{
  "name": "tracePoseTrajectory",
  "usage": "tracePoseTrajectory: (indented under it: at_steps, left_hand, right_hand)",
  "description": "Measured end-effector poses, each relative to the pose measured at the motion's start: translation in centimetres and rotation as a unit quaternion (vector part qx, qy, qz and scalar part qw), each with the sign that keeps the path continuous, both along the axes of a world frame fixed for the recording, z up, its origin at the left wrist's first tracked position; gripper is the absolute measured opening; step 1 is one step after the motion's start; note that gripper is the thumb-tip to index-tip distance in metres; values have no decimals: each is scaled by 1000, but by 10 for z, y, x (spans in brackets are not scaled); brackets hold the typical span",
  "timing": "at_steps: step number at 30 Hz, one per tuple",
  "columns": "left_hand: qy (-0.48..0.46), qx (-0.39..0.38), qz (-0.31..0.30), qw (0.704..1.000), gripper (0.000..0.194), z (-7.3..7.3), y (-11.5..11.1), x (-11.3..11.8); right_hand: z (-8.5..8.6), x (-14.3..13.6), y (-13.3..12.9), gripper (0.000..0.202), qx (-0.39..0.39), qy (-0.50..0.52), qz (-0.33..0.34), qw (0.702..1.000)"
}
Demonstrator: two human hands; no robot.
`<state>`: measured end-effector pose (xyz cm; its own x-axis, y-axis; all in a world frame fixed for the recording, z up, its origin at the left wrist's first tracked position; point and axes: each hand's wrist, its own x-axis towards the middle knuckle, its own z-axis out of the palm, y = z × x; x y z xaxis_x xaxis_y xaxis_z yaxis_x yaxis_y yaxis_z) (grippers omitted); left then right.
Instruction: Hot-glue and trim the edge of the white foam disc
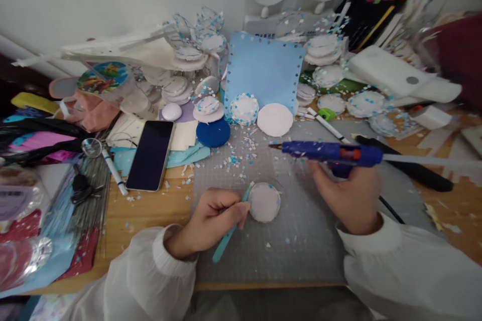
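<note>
My left hand (pixel 222 215) is closed, thumb and fingers pinching the left edge of a small round white disc (pixel 265 201) with a wire-like rim dotted blue. Teal tweezers (pixel 223 247) pass through the same hand, their tip beside the disc and their rear end pointing down-left. My right hand (pixel 348 195) wraps around the grip of a blue hot glue gun (pixel 320 153). Its nozzle points left, above and to the right of the disc, apart from it. A long white glue stick (pixel 422 159) sticks out of the gun's rear.
A grey cutting mat (pixel 301 251) lies beneath my hands, with blue and white bits (pixel 235 160) scattered on it. A phone (pixel 150 155) lies to the left. Behind are a blue sheet (pixel 265 67), a plain white disc (pixel 274 120) and several decorated discs. A black-handled tool (pixel 410 165) lies right.
</note>
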<state>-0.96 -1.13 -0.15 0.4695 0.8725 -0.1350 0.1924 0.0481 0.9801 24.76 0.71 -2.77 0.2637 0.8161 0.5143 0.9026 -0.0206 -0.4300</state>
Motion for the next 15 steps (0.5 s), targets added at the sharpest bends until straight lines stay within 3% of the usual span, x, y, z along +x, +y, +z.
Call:
tracePoseTrajectory:
  at_steps: [6,11,15]
  left_hand:
    - [-47,-20,41,998,46,-5,0,0]
    - [-62,-50,64,995,45,-10,-1,0]
    - [-64,-43,65,995,44,-13,-2,0]
  right_hand:
    - [15,30,-5,44,39,21,-60,997]
    - [-2,62,-23,31,-81,-25,-80,993]
    - [-11,72,-29,24,-108,-75,-56,990]
